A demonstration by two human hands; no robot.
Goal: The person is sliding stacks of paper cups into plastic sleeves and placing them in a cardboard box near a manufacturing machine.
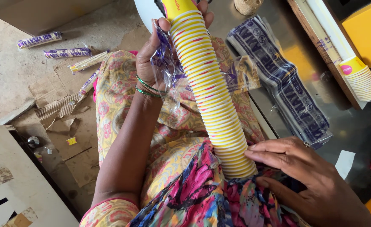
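Observation:
A long stack of nested yellow-and-white paper cups (210, 90) stands tilted on my lap. My left hand (152, 50) grips it near the top, with a crumpled clear plastic sleeve with purple print (166, 69) pinched against the cups. Green bangles circle that wrist. My right hand (307, 174) rests at the stack's lower end, fingers flat against the bottom rims, touching them.
A pile of flat purple-printed plastic sleeves (282, 80) lies on the metal surface to the right. A short cup stack (362, 77) sits at the far right by a yellow box (368, 29). Wrapped cup rolls (40, 40) and torn cardboard (63, 105) lie on the floor left.

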